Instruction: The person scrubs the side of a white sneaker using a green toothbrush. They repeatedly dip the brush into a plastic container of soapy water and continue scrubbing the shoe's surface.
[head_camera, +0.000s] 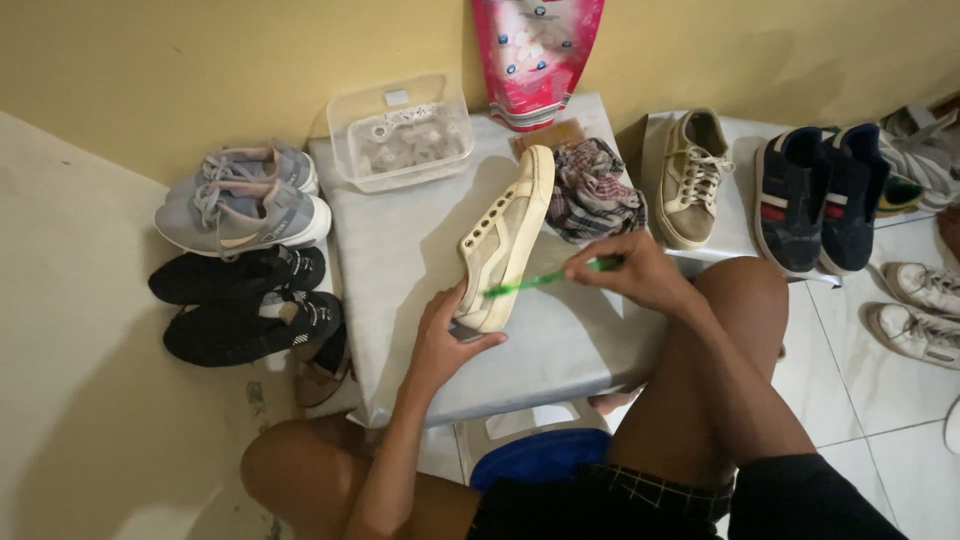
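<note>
Your left hand grips the heel of a cream sneaker, fingers closed around it, holding it tilted on its side on the grey worktop. Your right hand pinches a green toothbrush, its head against the sneaker's side. Behind: crumpled checked cloth, clear plastic container, pink pouch. Matching sneaker to the right.

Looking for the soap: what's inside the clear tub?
The tub on the table shows only pale, blurry shapes through its wall; what they are can't be told.
</note>
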